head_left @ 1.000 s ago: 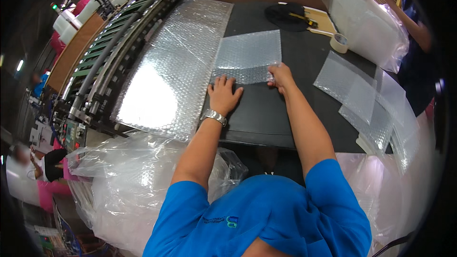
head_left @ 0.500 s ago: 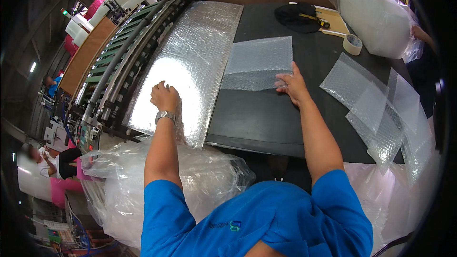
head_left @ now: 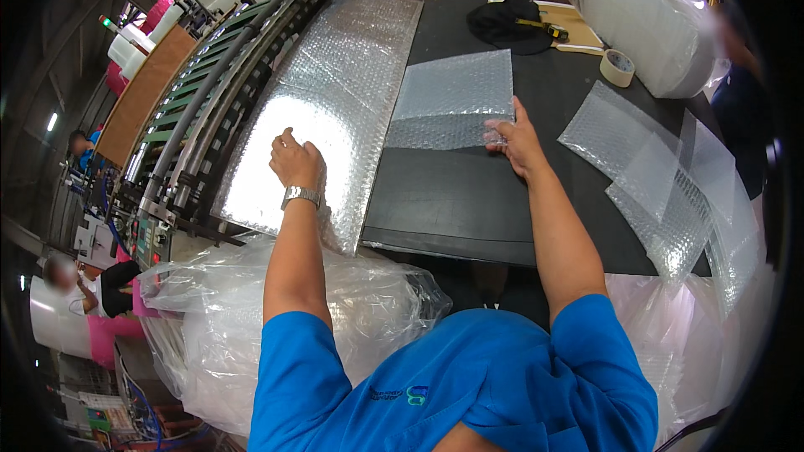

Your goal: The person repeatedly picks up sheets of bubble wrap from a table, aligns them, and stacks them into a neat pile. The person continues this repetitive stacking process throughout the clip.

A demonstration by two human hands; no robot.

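Observation:
My right hand [head_left: 521,144] pinches the lower right corner of a clear bubble wrap bag [head_left: 452,100], thumb above and fingers showing through the film. The bag lies on the dark tabletop [head_left: 452,201], with a folded band along its near part. To its left stretches a long, shiny bubble wrap sheet [head_left: 360,75], with glare on its near half. My left hand [head_left: 295,159], wearing a metal watch, is over that glare with loosely bent fingers apart and nothing in them. Whether it touches the sheet I cannot tell.
A roller machine [head_left: 209,92] borders the left side. At the back lie a black cap [head_left: 494,26], a tape measure [head_left: 554,31] and a tape roll [head_left: 617,67]. Several bubble wrap bags [head_left: 620,125] overlap at right, near a wrapped bundle [head_left: 636,25] and another person. Plastic film [head_left: 251,326] bulges below.
My left hand has shifted slightly right and its fingers have spread a little. My right hand keeps its pinch on the bag. The whole view has shifted slightly.

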